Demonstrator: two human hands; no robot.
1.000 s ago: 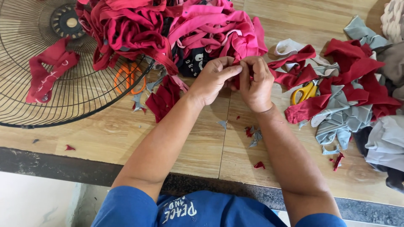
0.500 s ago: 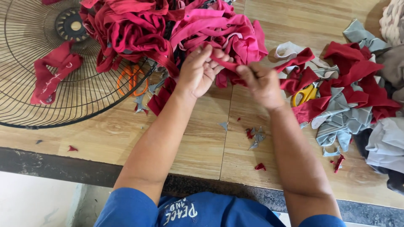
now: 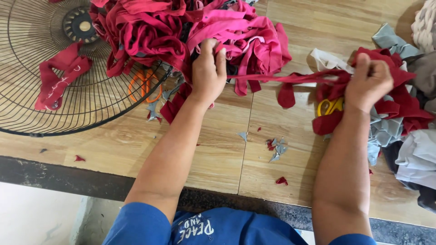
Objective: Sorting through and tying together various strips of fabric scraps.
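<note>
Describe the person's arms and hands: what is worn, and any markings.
Both arms are bare from the short blue sleeves down. The left hand and right hand wear no gloves, rings or watch. The blue shirt has white lettering on the chest.

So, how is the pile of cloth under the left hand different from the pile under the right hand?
The left pile is all red and pink strips, while the right pile mixes dark red with grey and white pieces. The left pile lies partly on a black wire fan guard; the right pile lies on the wooden table. The left hand and right hand stretch one red strip between both piles.
</note>
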